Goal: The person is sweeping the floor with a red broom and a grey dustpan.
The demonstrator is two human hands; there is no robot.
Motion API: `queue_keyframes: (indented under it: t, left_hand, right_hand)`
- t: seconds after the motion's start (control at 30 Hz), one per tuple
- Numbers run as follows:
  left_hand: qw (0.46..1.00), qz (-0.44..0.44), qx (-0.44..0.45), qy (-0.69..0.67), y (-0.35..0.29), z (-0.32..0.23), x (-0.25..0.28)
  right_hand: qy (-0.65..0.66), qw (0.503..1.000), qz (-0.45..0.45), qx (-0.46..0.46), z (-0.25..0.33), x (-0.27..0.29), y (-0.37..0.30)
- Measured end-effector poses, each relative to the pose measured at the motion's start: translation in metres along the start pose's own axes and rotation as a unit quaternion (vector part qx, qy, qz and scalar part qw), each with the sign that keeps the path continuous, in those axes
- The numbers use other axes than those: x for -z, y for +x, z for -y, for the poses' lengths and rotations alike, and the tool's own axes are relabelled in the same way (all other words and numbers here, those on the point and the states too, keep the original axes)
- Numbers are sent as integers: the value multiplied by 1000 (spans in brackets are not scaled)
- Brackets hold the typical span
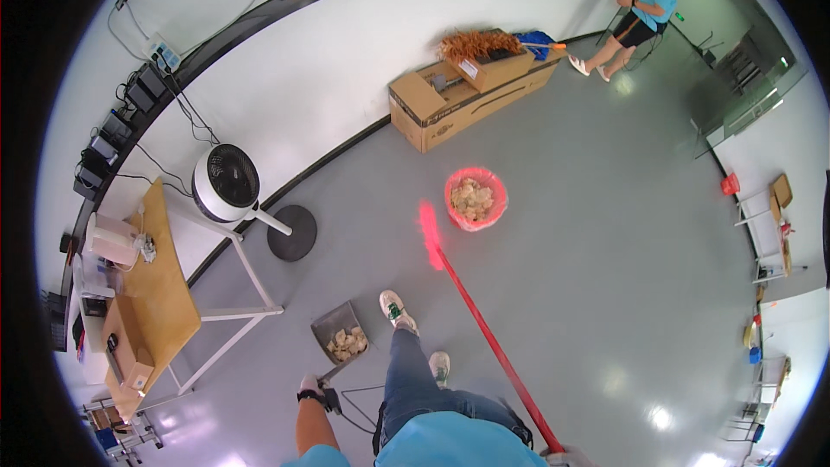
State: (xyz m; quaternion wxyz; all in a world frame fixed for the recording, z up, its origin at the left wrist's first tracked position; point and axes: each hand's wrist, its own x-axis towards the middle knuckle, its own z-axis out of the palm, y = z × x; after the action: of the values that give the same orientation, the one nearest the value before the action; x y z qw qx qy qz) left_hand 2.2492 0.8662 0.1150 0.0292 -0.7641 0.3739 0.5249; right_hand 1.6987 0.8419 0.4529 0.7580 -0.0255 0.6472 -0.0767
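Note:
My left hand [313,386] is closed on the handle of a grey dustpan [322,326], low on my left beside my foot. Pale crumpled paper scraps [347,343] lie in the pan. At the lower edge my right hand [567,458], partly cut off, grips the top of a red broom [484,329]. Its long handle slants away from me, and the red bristles [430,233] rest on or near the floor, slightly blurred. Just right of the bristles stands a pink-lined bin [497,216] filled with similar pale scraps [472,199].
A pedestal fan [294,233] and a wooden-topped table [160,294] with white legs stand on the left. Cardboard boxes [484,112] line the far wall. At the far right a person [654,4] stands by a doorway. Grey floor [605,251] surrounds the bin.

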Motion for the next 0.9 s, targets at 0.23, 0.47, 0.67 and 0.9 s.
queue_keyframes:
  t: [0.23, 0.47, 0.67, 0.9]
  left_hand:
    - [985, 49, 66, -150, 36, 66, -13]
    - [926, 11, 171, -337, 28, 69, -23]
    - [568, -86, 355, -738, 15, 77, -51]
    - [586, -88, 416, -690, 8, 24, -24]
  right_hand:
    - [480, 732, 478, -72, 144, -72, 86]
    - [410, 821, 393, 55, 349, -182, 135]
    - [115, 986, 43, 109, 496, -192, 287]
    - [-153, 969, -96, 171, 464, -237, 387]
